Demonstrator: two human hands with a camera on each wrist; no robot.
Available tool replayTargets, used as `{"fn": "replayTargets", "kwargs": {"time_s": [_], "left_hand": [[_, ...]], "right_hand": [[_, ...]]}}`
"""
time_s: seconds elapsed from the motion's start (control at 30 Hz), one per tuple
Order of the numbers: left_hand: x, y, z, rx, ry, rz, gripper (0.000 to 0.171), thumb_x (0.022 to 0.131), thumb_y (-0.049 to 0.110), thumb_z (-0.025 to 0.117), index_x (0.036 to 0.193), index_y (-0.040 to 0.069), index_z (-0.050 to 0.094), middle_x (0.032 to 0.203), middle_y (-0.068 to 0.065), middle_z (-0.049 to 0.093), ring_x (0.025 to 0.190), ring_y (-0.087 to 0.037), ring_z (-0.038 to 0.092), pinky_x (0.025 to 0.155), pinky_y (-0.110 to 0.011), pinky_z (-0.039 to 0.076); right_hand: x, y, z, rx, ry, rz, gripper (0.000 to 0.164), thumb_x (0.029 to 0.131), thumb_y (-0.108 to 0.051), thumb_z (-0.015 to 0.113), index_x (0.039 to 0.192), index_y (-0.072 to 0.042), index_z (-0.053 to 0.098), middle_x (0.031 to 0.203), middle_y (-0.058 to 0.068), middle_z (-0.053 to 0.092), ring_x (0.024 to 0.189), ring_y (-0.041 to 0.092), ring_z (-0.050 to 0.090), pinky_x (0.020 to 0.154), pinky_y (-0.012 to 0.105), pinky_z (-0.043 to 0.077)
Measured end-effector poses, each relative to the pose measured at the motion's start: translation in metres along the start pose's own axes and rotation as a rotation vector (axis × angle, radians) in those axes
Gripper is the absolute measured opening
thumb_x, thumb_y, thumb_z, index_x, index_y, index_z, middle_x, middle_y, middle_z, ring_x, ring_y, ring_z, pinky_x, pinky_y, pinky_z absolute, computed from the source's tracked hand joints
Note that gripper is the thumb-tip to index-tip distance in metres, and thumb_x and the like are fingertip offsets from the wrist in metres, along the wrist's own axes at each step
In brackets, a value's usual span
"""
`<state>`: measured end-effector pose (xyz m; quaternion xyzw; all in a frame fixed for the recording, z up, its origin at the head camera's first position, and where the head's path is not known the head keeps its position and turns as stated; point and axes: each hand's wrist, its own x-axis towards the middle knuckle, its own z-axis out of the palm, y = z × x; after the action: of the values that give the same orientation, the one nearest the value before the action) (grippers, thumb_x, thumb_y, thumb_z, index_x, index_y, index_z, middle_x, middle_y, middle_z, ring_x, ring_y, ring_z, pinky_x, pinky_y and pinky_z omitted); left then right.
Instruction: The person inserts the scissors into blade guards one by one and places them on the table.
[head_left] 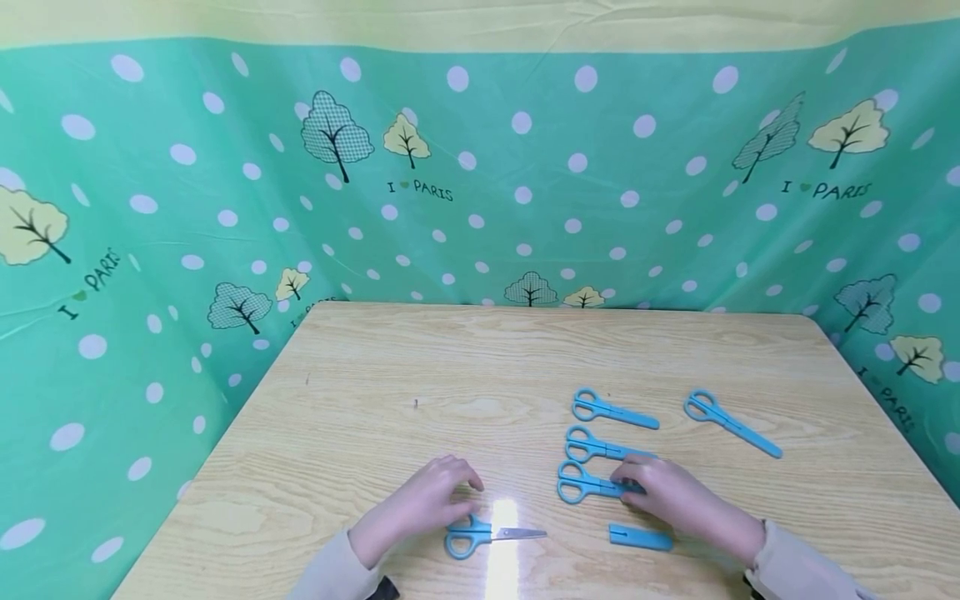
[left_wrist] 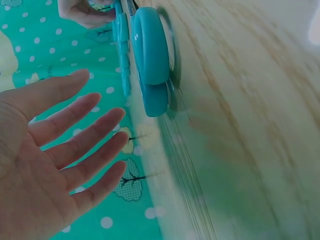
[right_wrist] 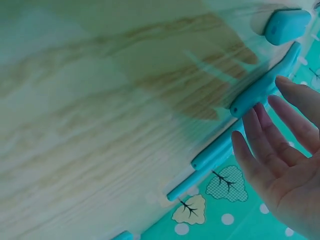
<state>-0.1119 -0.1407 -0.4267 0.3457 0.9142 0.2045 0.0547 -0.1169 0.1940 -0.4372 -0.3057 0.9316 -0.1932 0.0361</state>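
Observation:
My left hand (head_left: 435, 493), its fingers loosely spread, hovers just above blue-handled scissors (head_left: 468, 537) whose bare metal blades lie on the table. In the left wrist view the handle loops (left_wrist: 152, 60) stand apart from the fingers. My right hand (head_left: 660, 487) is at the sheathed end of a pair of blue scissors (head_left: 576, 483). From the right wrist, the fingers (right_wrist: 260, 135) look relaxed, with their tips right at the blue sheath (right_wrist: 260, 92). Nearer the front lies a loose blue blade sheath (head_left: 640, 537), separate from any scissors.
Behind the right hand lie more sheathed blue scissors (head_left: 588, 446), parallel to another pair (head_left: 611, 410). A further pair (head_left: 731, 423) lies to the right, at a slant. The wooden table (head_left: 360, 375) meets a green dotted curtain (head_left: 525, 167) at the back and sides.

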Motion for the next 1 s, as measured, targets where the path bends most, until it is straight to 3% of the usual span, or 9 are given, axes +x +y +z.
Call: {"fn": "replayTargets", "kwargs": {"time_s": [0.2, 0.47, 0.63, 0.87, 1.0], "left_hand": [[-0.002, -0.001, 0.001, -0.005, -0.002, 0.013, 0.022, 0.076, 0.018, 0.067, 0.095, 0.009, 0.063, 0.095, 0.003, 0.062, 0.093, -0.014, 0.056, 0.088, -0.034, 0.043], [-0.007, -0.002, 0.003, -0.016, -0.045, -0.018, 0.026, 0.074, 0.023, 0.067, 0.097, 0.011, 0.063, 0.096, 0.005, 0.062, 0.094, -0.013, 0.055, 0.091, -0.035, 0.041], [-0.012, -0.002, 0.002, -0.033, -0.050, -0.009, 0.026, 0.074, 0.025, 0.067, 0.095, 0.010, 0.063, 0.094, 0.007, 0.061, 0.092, -0.010, 0.055, 0.090, -0.035, 0.042], [-0.015, -0.002, 0.003, -0.031, -0.054, -0.007, 0.025, 0.070, 0.024, 0.070, 0.090, 0.011, 0.064, 0.087, 0.008, 0.060, 0.081, -0.003, 0.051, 0.079, -0.025, 0.045], [-0.016, -0.003, 0.004, -0.019, -0.051, -0.001, 0.025, 0.069, 0.023, 0.071, 0.090, 0.011, 0.064, 0.087, 0.009, 0.060, 0.082, -0.003, 0.053, 0.084, -0.030, 0.045]], "right_hand": [[-0.007, -0.002, -0.004, -0.002, 0.080, -0.076, 0.019, 0.074, -0.013, 0.069, 0.092, -0.008, 0.066, 0.088, -0.002, 0.060, 0.078, 0.014, 0.060, 0.063, 0.025, 0.051], [-0.019, -0.006, -0.002, 0.024, 0.105, -0.148, 0.020, 0.072, -0.014, 0.070, 0.091, -0.007, 0.066, 0.084, -0.004, 0.059, 0.073, 0.009, 0.058, 0.060, 0.020, 0.050], [-0.024, -0.010, -0.002, 0.056, 0.068, -0.122, 0.020, 0.074, -0.014, 0.068, 0.093, -0.008, 0.066, 0.085, -0.006, 0.059, 0.074, 0.007, 0.057, 0.060, 0.020, 0.049], [-0.027, -0.011, -0.001, 0.066, -0.004, -0.110, 0.022, 0.076, -0.021, 0.067, 0.094, -0.007, 0.065, 0.086, -0.005, 0.060, 0.077, 0.010, 0.059, 0.062, 0.023, 0.050], [-0.028, -0.010, -0.001, 0.073, -0.032, -0.104, 0.024, 0.077, -0.024, 0.067, 0.095, -0.008, 0.065, 0.087, -0.006, 0.059, 0.078, 0.010, 0.059, 0.062, 0.025, 0.050]]}}
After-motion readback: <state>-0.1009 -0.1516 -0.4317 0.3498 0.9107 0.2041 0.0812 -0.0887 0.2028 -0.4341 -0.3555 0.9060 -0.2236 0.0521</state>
